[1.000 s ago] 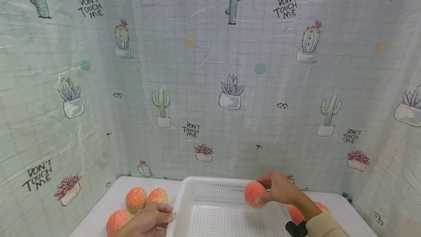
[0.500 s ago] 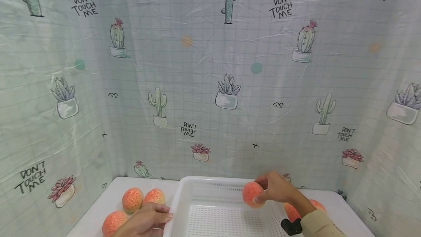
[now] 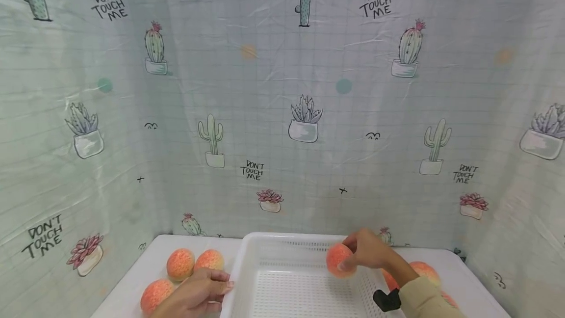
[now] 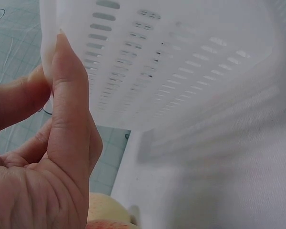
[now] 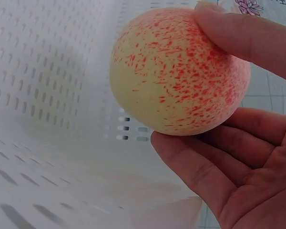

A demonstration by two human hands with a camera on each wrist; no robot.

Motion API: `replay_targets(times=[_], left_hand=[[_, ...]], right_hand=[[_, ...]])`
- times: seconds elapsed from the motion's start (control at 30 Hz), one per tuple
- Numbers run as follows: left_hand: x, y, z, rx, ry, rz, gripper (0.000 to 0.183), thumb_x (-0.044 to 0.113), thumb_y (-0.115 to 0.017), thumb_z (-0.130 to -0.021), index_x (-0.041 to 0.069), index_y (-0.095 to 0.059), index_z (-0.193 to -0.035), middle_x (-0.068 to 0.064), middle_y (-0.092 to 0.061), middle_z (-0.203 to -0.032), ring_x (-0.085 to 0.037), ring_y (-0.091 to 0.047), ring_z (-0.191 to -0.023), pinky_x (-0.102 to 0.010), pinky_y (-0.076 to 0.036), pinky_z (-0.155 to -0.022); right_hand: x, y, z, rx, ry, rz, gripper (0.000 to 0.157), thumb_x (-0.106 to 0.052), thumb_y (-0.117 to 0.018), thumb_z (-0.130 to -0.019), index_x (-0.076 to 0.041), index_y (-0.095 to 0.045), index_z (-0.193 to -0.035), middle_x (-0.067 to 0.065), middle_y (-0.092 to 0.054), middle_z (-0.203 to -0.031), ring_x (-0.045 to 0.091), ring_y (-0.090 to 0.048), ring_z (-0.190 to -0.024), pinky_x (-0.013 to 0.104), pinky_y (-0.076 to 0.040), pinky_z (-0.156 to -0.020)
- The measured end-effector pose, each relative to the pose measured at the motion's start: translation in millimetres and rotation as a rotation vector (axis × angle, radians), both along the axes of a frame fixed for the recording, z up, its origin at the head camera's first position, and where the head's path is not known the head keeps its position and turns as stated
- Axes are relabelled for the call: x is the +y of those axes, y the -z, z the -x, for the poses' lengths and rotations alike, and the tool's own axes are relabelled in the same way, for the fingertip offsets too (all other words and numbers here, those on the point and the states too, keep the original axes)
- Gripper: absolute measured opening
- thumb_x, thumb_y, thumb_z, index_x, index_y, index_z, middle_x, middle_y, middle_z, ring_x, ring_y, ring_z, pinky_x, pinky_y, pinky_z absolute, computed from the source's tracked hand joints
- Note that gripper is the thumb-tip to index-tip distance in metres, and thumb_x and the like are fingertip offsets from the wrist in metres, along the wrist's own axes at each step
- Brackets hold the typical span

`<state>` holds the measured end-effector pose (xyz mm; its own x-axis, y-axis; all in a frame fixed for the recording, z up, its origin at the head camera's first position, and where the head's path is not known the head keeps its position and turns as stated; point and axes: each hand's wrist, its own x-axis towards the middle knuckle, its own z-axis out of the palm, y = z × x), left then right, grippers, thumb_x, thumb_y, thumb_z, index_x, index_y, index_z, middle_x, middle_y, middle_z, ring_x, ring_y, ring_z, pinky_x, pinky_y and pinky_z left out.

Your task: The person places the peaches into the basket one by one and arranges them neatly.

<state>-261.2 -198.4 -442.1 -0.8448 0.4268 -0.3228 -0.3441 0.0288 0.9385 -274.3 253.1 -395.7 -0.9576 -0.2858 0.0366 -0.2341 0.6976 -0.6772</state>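
My right hand (image 3: pixel 368 251) grips a peach (image 3: pixel 339 260), orange-red in the head view. The right wrist view shows its pale yellow side with red speckles, thumb on one side and fingers below. The peach is over the right part of a white perforated plastic basket (image 3: pixel 282 298), near the back right corner. At the basket's left rim, my left hand (image 3: pixel 200 292) pinches the edge between thumb and fingers. In the left wrist view the fingers (image 4: pixel 69 105) lie along the basket wall (image 4: pixel 181 52).
Left of the basket lie several peaches (image 3: pixel 180 264), partly behind the left hand. More peaches (image 3: pixel 425 273) lie to the right, partly hidden by the right forearm. Behind the white table (image 3: pixel 459 278) hangs a cactus-print curtain (image 3: pixel 282 87).
The head view has shifted slightly. Both hands keep their holds, and the peach stays over the basket's right part with little visible movement.
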Motion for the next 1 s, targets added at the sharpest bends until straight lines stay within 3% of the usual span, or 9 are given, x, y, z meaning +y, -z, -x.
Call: replay_targets(times=[0.13,0.3,0.5,0.73,1.0], left_hand=[[0.7,0.9,0.2,-0.014,0.001,-0.016,0.030,0.014,-0.075,-0.096,0.000,-0.066,-0.121,-0.008,-0.073,-0.110,-0.016,-0.069,-0.095,-0.033,-0.060,-0.086],[0.7,1.1,-0.2,0.022,0.029,-0.021,0.033,0.016,-0.076,-0.095,-0.002,-0.065,-0.121,-0.009,-0.074,-0.110,-0.018,-0.072,-0.097,-0.038,-0.062,-0.089],[1.8,0.8,1.4,0.034,0.035,-0.021,0.032,0.015,-0.074,-0.097,-0.003,-0.065,-0.122,-0.011,-0.074,-0.112,-0.020,-0.073,-0.098,-0.040,-0.062,-0.090],[1.2,-0.7,2.2,0.027,0.033,-0.021,0.032,0.014,-0.075,-0.096,-0.002,-0.065,-0.122,-0.012,-0.074,-0.113,-0.020,-0.072,-0.099,-0.042,-0.062,-0.091],[-0.6,2.2,1.9,0.035,0.061,-0.045,0.029,0.014,-0.074,-0.097,-0.001,-0.067,-0.121,-0.009,-0.075,-0.111,-0.019,-0.073,-0.098,-0.040,-0.062,-0.090]], right_hand=[[-3.7,0.3,-0.4,-0.001,0.017,-0.020,0.035,-0.015,-0.091,-0.071,-0.004,-0.080,-0.103,0.005,-0.080,-0.095,0.016,-0.068,-0.083,0.038,-0.059,-0.072],[-7.4,1.2,0.2,-0.013,0.041,-0.049,0.032,-0.017,-0.091,-0.071,-0.007,-0.080,-0.099,0.001,-0.077,-0.089,0.015,-0.062,-0.077,0.035,-0.054,-0.067],[-11.6,2.9,2.7,-0.014,0.011,-0.062,0.018,-0.017,-0.088,-0.069,-0.011,-0.076,-0.080,-0.008,-0.056,-0.067,0.009,-0.044,-0.061,0.027,-0.037,-0.055],[-15.0,5.0,3.9,-0.033,0.038,-0.074,0.021,-0.015,-0.088,-0.071,-0.009,-0.078,-0.088,-0.006,-0.062,-0.072,0.012,-0.050,-0.067,0.028,-0.041,-0.058],[-20.5,10.6,6.1,-0.002,0.012,-0.121,0.017,-0.014,-0.088,-0.070,-0.012,-0.072,-0.075,-0.007,-0.051,-0.064,0.012,-0.043,-0.061,0.028,-0.033,-0.054]])
